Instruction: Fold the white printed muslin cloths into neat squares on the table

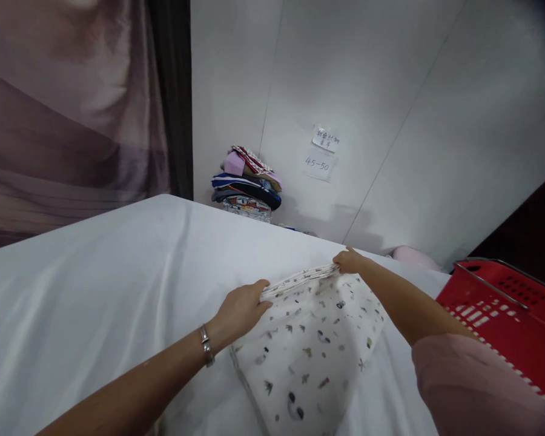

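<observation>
A white cloth with small printed motifs (313, 351) is folded in layers over the white-covered surface (131, 290). My left hand (243, 309), with a silver bracelet at the wrist, pinches the left end of its layered top edge. At the other end of that edge, my right hand (349, 260) is closed on the cloth's corner. Between both hands the folded edge is raised and stretched fairly straight. The lower part of the cloth hangs toward me and runs out of view at the bottom.
A pile of folded fabrics (247, 181) stands beyond the far edge, by the grey wall (367, 72). Two handwritten paper notes (320, 165) are on that wall. At the right is a red plastic basket (522, 321). A brownish-pink curtain (72, 109) hangs at the left.
</observation>
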`<act>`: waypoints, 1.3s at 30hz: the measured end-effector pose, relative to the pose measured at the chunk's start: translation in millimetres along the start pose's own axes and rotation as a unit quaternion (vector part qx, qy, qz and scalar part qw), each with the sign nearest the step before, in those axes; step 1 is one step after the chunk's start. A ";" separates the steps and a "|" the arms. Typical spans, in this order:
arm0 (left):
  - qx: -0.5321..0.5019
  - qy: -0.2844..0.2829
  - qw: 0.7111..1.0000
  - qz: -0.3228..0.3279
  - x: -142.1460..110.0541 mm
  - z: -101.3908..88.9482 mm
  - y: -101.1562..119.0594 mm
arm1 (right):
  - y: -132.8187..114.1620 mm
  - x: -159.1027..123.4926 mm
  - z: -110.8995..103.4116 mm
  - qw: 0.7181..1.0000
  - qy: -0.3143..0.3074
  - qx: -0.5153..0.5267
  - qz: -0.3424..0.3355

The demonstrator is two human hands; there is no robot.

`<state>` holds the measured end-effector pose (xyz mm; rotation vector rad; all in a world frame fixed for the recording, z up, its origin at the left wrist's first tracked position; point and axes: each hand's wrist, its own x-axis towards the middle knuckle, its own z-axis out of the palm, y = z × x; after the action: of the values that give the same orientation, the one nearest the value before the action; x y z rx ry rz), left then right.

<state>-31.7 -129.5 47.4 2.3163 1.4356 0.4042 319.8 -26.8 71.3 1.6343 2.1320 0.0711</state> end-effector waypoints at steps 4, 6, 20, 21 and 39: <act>-0.009 0.004 1.000 0.005 -6.2 -13.0 7.0 | 8.7 -22.7 -4.5 0.999 0.046 0.011 0.002; 0.005 0.013 1.000 0.005 -6.0 -22.1 9.3 | 14.2 -32.8 -10.2 0.997 0.067 0.025 0.009; 0.304 0.342 0.886 0.079 44.6 -206.4 50.9 | 60.6 -113.0 -135.8 0.876 0.455 0.047 0.154; 0.312 0.352 0.877 0.095 38.3 -207.0 46.1 | 57.2 -121.7 -135.5 0.863 0.485 0.024 0.139; 0.165 0.102 0.962 0.190 -101.3 12.1 -75.3 | -104.8 -186.2 132.2 0.895 0.419 0.122 -0.091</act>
<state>-130.0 -192.4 -2.5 2.9110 1.2130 0.5593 311.7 -260.6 -20.3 1.7161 3.0320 0.5628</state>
